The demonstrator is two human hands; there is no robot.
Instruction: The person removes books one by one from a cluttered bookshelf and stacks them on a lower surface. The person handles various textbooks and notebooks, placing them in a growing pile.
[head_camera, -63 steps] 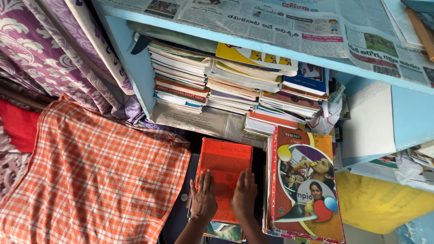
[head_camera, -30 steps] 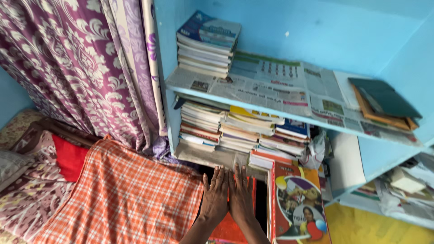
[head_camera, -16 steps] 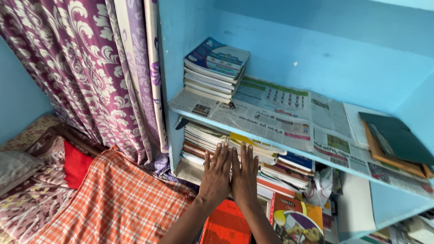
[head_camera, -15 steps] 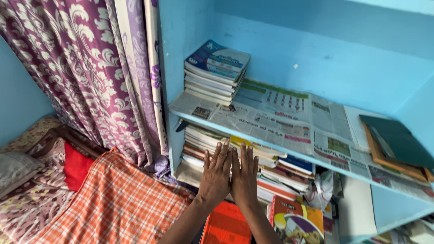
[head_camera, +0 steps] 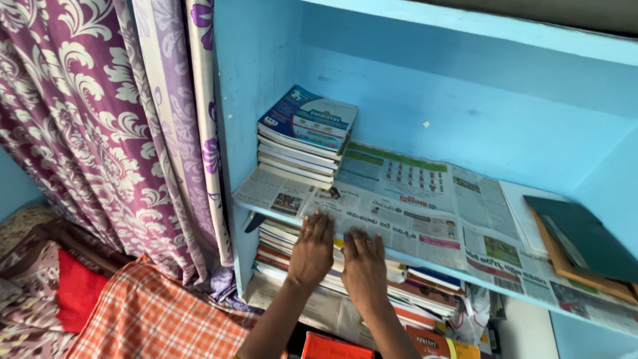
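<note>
A purple patterned curtain (head_camera: 100, 126) hangs at the far left, with an orange checked cloth (head_camera: 159, 319) spread below it. Next comes the blue shelf unit (head_camera: 259, 66), where a stack of books (head_camera: 307, 136) sits at the left end of the upper shelf on a spread newspaper (head_camera: 412, 206). The left hand (head_camera: 311, 249) is raised flat in front of the shelf's front edge, fingers straight and close together, their tips over the newspaper's near edge; it grips nothing. Just beside it, the right hand (head_camera: 364, 266) is held the same way, palm down and fingers extended, empty, a little lower than the left. Under both hands, on the lower shelf, lie piles of books (head_camera: 412, 292) stacked flat, and whether the palms touch them cannot be told. Below the wrists, an orange book (head_camera: 332, 347) shows at the bottom edge. At the far right of the upper shelf lie a dark green folder (head_camera: 578, 233) and a brown one beneath it.
</note>
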